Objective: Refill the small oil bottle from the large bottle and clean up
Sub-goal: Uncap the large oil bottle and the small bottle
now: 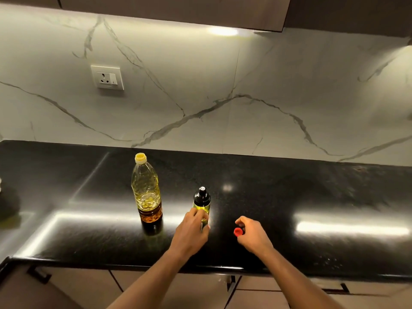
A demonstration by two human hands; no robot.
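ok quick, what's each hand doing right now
Left hand: closed around the small black-capped glass oil bottle standing on the black counter.
Right hand: pinching a small red plastic cap in its fingertips.

An under-cabinet light (223,31) is glaring warmly onto the marble wall (200,85). Bright streaks are reflecting off the black countertop (312,197), and edges are bending and darkening

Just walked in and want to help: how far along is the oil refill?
Done: the big bottle stands open, its red cap off. In hand: the right hand holds that cap; the left hand grips the small bottle, black top on. Whether oil was poured is unclear. Left: recapping the big bottle and cleaning up.
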